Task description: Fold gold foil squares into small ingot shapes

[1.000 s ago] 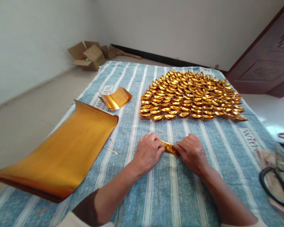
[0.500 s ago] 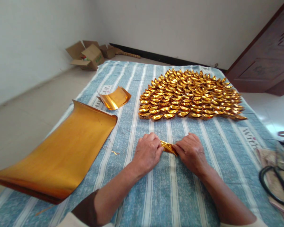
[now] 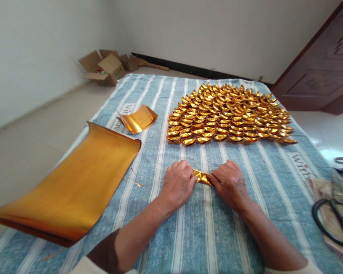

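Note:
Between my two hands is a small folded piece of gold foil paper (image 3: 202, 177), low over the striped cloth. The fingers of my left hand (image 3: 178, 183) are closed on its left end. My right hand (image 3: 229, 183) pinches the right end between thumb and fingers. Only the shiny, creased middle of the piece shows; both ends are hidden in my fingers. Beyond my hands, many folded gold paper ingots (image 3: 223, 118) stand in tight rows. A small stack of curved gold paper pieces (image 3: 138, 118) lies to the left of them.
A large stack of curled gold sheets (image 3: 71, 186) covers the left side of the blue-and-white striped cloth (image 3: 171, 236). Black-handled scissors (image 3: 333, 220) rest on a beige fabric at the right edge. Opened cardboard boxes (image 3: 107, 68) sit on the floor behind; a brown door (image 3: 317, 72) stands at right.
Both hands keep their hold on the foil piece and have barely moved. Its middle looks slightly flatter and straighter, with the creases catching light differently. The view has shifted a little.

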{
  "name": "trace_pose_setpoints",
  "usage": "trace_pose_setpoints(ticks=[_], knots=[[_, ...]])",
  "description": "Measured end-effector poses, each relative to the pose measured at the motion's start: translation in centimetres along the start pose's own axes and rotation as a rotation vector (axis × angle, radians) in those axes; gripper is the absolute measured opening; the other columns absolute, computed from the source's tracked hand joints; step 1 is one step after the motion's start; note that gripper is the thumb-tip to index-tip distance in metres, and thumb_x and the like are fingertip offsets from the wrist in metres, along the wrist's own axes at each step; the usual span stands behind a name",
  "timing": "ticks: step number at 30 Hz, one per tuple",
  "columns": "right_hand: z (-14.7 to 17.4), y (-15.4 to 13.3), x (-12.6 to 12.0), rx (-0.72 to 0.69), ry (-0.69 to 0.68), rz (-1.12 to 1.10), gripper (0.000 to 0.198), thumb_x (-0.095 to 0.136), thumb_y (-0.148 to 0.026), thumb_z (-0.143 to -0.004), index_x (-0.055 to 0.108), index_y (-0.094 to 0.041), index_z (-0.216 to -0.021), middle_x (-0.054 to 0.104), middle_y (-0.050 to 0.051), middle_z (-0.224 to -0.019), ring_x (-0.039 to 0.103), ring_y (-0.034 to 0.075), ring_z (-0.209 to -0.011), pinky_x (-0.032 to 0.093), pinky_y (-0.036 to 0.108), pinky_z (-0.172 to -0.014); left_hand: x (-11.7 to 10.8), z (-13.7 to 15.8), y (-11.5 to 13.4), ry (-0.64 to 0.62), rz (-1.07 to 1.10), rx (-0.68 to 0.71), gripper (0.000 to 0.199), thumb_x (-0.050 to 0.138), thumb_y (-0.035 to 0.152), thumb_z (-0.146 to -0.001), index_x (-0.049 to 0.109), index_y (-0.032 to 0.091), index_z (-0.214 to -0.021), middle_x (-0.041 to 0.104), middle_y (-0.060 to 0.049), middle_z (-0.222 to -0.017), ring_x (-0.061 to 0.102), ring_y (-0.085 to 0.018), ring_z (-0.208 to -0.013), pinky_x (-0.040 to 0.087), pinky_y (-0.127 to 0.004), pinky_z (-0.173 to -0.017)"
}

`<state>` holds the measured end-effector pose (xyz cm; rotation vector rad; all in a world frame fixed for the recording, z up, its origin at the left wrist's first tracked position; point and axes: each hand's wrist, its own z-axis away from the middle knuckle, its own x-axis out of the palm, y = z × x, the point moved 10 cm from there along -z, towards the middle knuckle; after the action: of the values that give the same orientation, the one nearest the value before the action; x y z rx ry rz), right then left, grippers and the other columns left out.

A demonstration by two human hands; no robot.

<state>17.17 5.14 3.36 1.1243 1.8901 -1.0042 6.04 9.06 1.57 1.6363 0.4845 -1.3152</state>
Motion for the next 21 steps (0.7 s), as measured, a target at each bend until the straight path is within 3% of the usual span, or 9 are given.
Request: trace_pose_setpoints(ticks=[21], knots=[[-0.08,-0.16,0.11,-0.012,0.030,0.045,0.034,0.056,-0.024,-0.089,0.054,-0.020,-0.055,0.051,0.001,-0.057,0.043,0.017,-0.067,0.035,0.034,-0.085,-0.09,0.34,0.30,0.089,-0.089,0.005,0.013,0.058,0.022,-0.087,0.056,0.017,-0.075,0.058,-0.006,-0.089,0.052,-0.021,-0.085,0.043,-0.036,-0.077]])
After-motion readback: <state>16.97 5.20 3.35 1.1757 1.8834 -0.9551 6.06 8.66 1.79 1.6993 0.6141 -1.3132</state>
